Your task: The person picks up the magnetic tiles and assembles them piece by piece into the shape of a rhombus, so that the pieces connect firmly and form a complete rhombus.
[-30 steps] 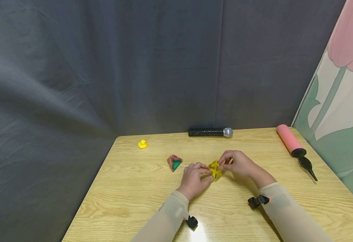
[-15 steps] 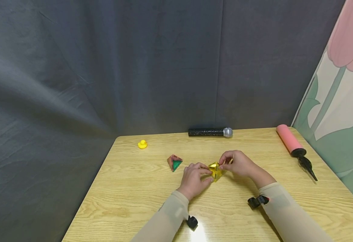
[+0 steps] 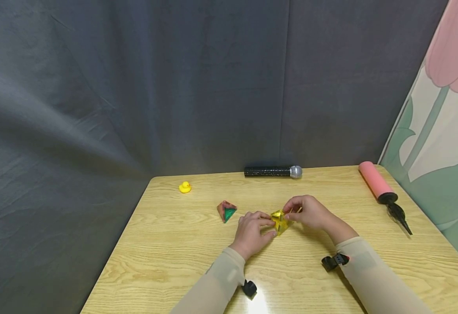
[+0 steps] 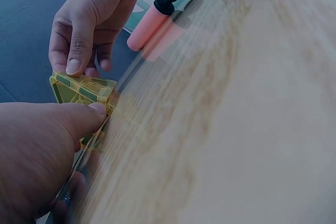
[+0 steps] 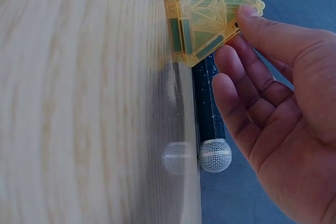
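Observation:
Translucent yellow triangular magnetic tiles (image 3: 279, 226) stand on the table between both hands, joined along their edges and leaning into a small pyramid shape. My left hand (image 3: 251, 234) holds them from the left, its thumb pressing low on a yellow tile (image 4: 73, 88) in the left wrist view. From the right, my right hand (image 3: 306, 211) pinches the upper corner of a raised triangular tile (image 5: 210, 9) between thumb and forefinger, the other fingers loosely curled below. To the left sits a separate red and green magnetic-tile pyramid (image 3: 225, 211).
A yellow rubber duck (image 3: 185, 187) stands at the table's back left. The black microphone (image 3: 268, 171) with a silver head lies along the back edge. At the right is a pink hand pump (image 3: 377, 181) with a black nozzle. A dark curtain (image 3: 221, 87) hangs behind the wooden table (image 3: 154, 261).
The yellow tiles have shifted tilt slightly, and the upper one now catches a bright glint. Both hands stay in nearly the same place.

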`<state>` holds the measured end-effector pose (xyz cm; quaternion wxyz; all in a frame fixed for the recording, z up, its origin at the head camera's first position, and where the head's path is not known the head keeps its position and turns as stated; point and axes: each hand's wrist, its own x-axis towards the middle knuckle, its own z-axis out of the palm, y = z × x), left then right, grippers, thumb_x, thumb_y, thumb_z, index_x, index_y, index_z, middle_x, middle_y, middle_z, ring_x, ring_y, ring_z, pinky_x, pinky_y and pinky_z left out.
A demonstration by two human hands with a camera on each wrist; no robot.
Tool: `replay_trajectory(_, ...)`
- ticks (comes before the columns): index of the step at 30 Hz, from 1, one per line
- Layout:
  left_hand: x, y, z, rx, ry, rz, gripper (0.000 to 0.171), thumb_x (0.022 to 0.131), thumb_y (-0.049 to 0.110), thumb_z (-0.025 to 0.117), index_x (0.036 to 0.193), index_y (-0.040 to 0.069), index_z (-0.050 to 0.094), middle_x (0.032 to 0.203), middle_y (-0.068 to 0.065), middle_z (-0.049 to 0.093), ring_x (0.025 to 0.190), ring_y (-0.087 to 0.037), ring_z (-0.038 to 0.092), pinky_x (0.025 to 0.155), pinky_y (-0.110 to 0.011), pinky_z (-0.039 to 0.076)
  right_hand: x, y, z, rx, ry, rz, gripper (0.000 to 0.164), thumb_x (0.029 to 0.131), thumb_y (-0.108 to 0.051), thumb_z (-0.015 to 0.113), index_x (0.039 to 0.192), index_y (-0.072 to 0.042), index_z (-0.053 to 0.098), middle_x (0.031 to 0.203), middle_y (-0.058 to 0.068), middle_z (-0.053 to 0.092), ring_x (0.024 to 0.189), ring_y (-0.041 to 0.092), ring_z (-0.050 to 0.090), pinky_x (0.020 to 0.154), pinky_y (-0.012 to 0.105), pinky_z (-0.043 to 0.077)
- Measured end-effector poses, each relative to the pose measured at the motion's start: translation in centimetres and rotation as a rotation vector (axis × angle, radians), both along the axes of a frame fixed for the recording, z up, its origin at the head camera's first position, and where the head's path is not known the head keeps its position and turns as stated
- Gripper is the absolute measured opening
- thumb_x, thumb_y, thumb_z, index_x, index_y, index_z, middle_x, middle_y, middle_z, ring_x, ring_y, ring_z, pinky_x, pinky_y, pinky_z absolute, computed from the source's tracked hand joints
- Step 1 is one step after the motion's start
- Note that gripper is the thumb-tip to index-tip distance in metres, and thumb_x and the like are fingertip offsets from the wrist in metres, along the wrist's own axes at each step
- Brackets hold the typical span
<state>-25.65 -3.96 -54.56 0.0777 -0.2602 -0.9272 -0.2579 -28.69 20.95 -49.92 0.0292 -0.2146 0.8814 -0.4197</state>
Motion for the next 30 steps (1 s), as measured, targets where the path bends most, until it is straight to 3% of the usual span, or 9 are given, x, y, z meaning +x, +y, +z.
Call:
replay_trajectory(22, -0.02, 0.01, -0.10, -0.005, 0.003, 0.005, 0.033, 0.095, 0.047, 0.077, 0.124, 0.031, 0.078, 0.134, 0.019, 0.063, 0.114, -0.008, 0.055, 0.096, -0.033, 0.041, -0.34, 0.51, -0.66, 0.001, -0.020, 0.025, 0.013, 0.089, -0.012, 0.086, 0.099, -0.014, 0.078, 0.091, -0.004, 0.073, 0.082, 0.018, 0.066, 0.070, 0.031, 0.055)
replay_trajectory(30, -0.11, 0.00, -0.27, 0.010, 0.010, 0.002, 0.032, 0.095, 0.046, 0.078, 0.123, 0.031, 0.079, 0.135, 0.020, 0.064, 0.113, -0.007, 0.055, 0.096, -0.032, 0.041, -0.48, 0.74, -0.96, 0.008, -0.094, 0.029, 0.014, 0.090, -0.009, 0.083, 0.103, -0.010, 0.078, 0.097, -0.001, 0.074, 0.088, 0.016, 0.067, 0.077, 0.031, 0.056)
